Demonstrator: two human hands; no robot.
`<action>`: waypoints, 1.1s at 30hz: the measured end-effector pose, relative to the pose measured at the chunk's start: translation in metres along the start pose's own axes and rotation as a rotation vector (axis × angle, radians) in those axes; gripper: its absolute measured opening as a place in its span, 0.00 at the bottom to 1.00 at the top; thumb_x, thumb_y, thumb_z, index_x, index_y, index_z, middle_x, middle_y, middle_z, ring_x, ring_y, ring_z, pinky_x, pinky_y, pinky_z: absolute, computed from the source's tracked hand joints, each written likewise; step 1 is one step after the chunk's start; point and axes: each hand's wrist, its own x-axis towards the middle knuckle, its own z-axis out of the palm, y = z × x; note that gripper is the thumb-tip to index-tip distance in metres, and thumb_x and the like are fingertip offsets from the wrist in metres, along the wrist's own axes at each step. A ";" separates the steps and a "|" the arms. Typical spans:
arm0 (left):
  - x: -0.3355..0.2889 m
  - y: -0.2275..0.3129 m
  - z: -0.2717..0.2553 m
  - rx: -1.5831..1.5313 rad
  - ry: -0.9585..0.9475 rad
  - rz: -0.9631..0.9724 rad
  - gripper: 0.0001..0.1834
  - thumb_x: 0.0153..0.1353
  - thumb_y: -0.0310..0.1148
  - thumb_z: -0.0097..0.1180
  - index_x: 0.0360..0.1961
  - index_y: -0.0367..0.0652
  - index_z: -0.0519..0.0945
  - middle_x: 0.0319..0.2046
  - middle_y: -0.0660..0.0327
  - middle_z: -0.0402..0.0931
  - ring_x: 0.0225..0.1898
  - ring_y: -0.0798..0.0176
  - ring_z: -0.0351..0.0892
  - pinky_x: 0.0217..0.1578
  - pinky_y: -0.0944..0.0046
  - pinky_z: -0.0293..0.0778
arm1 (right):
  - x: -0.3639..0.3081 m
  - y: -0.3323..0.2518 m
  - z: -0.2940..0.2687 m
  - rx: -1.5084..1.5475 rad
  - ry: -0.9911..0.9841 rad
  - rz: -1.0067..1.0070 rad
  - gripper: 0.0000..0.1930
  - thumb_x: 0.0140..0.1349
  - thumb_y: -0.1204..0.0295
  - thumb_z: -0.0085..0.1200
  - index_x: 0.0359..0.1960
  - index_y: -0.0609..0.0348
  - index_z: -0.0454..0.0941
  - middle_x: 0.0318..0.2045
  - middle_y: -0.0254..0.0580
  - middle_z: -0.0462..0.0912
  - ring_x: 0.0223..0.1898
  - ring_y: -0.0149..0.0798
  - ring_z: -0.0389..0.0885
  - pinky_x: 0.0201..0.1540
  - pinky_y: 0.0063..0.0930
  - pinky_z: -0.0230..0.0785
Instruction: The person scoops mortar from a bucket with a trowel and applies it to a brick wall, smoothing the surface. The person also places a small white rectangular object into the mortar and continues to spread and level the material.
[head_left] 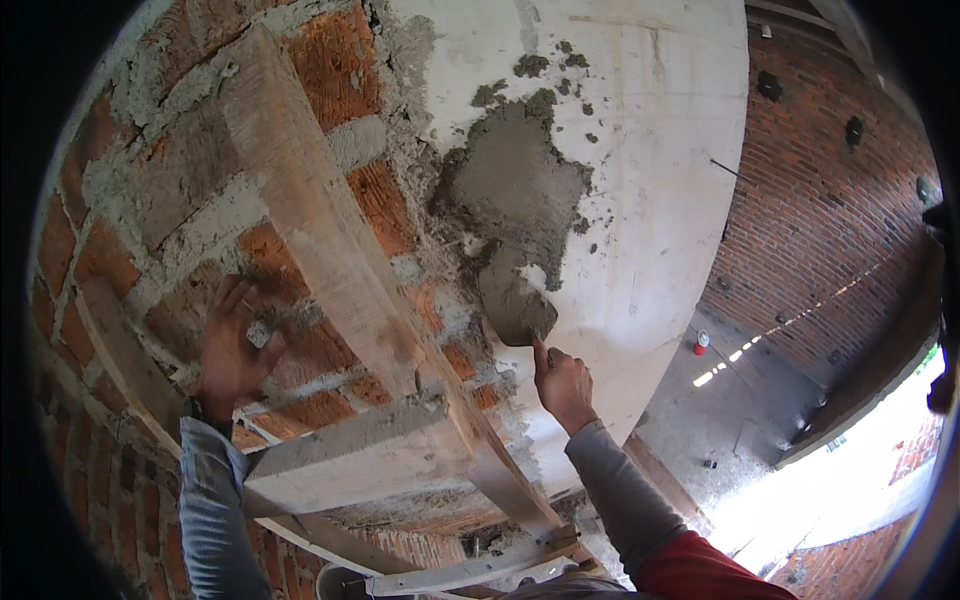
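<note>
My right hand is closed round the handle of a trowel, whose blade is coated in grey mortar. The blade lies against the lower edge of a wet mortar patch, spread over the seam between rough brickwork and a white surface. To the left, my left hand is raised in front of the brick wall, fingers and thumb apart, slightly blurred. A small pale grey spot shows between thumb and fingers; I cannot tell whether it belongs to the wall.
A long wooden plank slants between my hands and meets a thick grey-white beam below. Another board stands at far left. On the floor far below right is a red and white container, near another brick wall.
</note>
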 end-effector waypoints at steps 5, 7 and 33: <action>0.008 0.023 -0.030 -0.172 0.226 -0.007 0.07 0.57 0.27 0.61 0.37 0.41 0.78 0.39 0.52 0.79 0.45 0.46 0.77 0.49 0.49 0.72 | -0.029 0.049 -0.019 -0.094 -0.052 -0.049 0.25 0.75 0.52 0.49 0.26 0.59 0.80 0.22 0.64 0.82 0.28 0.69 0.82 0.36 0.61 0.74; -0.005 0.045 -0.053 -0.119 0.236 -0.122 0.05 0.60 0.27 0.60 0.35 0.40 0.77 0.39 0.54 0.78 0.44 0.50 0.77 0.49 0.51 0.71 | -0.024 0.056 -0.032 -0.023 0.113 -0.198 0.24 0.74 0.53 0.50 0.25 0.59 0.78 0.20 0.61 0.81 0.25 0.67 0.82 0.33 0.61 0.74; -0.130 0.094 -0.046 -0.082 0.105 -0.604 0.28 0.73 0.48 0.43 0.29 0.33 0.79 0.25 0.44 0.75 0.29 0.38 0.72 0.34 0.45 0.62 | 0.070 0.092 -0.079 -0.117 0.118 0.021 0.31 0.76 0.47 0.39 0.32 0.61 0.85 0.28 0.69 0.83 0.35 0.72 0.82 0.44 0.61 0.75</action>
